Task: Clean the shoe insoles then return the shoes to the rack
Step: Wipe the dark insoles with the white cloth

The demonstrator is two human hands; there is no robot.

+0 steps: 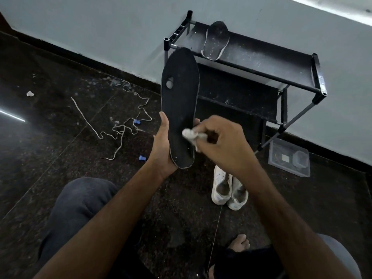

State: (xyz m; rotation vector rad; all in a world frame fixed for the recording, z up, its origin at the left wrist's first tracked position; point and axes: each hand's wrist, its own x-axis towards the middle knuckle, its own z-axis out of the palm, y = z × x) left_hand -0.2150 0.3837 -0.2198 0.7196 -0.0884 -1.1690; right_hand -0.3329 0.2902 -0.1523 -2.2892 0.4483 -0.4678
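Fingers first: the left hand (164,146) is cupping the heel end of the dark insole (179,109) from underneath, thumb curling up one edge and fingertips peeking round the other, while the right hand (223,143) is pinching a crumpled white wipe (191,136) and pressing it on the insole's lower half. Going big to small around them: the black floor (60,77) is taking up most of the view, the black shoe rack (261,63) is standing against the wall past the hands, a second insole (215,40) is lying on its top shelf, the pair of white shoes (228,190) is sitting on the floor just below the right wrist, a clear plastic box (289,157) is resting by the rack's foot, a loose white lace (120,125) is sprawling off to the left, and a couple of small blue bits are lying near it. What matters for the next wipe, I reckon: the insole is standing nearly upright, long axis running from the left palm up and away toward the rack, toe end highest, with a worn hole (169,82) up near the toe. The wipe is down near the heel, so the uncleaned stretch is lying above the right fingers, and that hand is the one doing the travelling.
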